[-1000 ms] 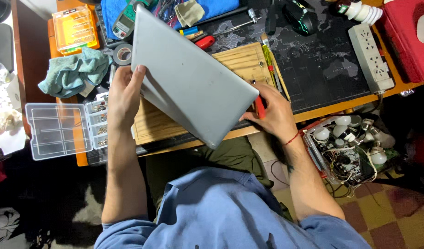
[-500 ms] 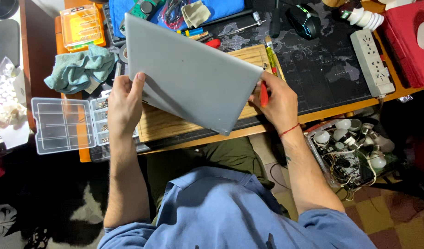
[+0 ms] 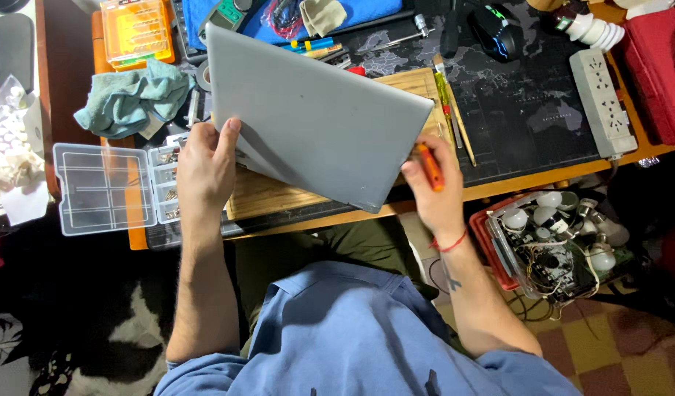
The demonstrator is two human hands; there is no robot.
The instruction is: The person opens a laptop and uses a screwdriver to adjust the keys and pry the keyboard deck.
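Since the earlier frame the grey laptop has tipped flatter and swung left; the left hand grips its left edge, the right hand has slid off its right corner, fingers curled round an orange screwdriver; beneath lies a wooden board on the cluttered counter; a teal cloth and clear parts box sit left; a crate of bulbs stands on the checked floor right.

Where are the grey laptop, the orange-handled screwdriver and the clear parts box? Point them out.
grey laptop [image 3: 319, 121], head view, middle of its lid.
orange-handled screwdriver [image 3: 430, 166], head view, its handle.
clear parts box [image 3: 106, 189], head view, its open lid.
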